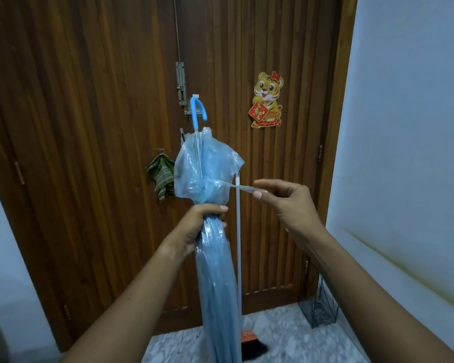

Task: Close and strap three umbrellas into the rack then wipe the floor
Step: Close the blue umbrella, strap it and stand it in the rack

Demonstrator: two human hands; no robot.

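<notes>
A closed light-blue translucent umbrella [215,271] stands upright in front of me, its blue hooked handle [197,110] at the top. My left hand [199,227] grips the folded canopy around its middle. Above that grip the plastic bunches loosely. My right hand [286,199] pinches the end of the umbrella's clear strap [233,186], pulled out taut to the right of the canopy. A wire mesh rack [319,307] stands on the floor in the corner at lower right, holding nothing that I can see.
A dark wooden door [89,127] fills the background, with a green cloth [161,176] hanging on it and a tiger sticker [268,100]. A white-handled broom [238,258] leans just right of the umbrella. Marble floor [286,336] lies below; a pale wall [409,127] is at right.
</notes>
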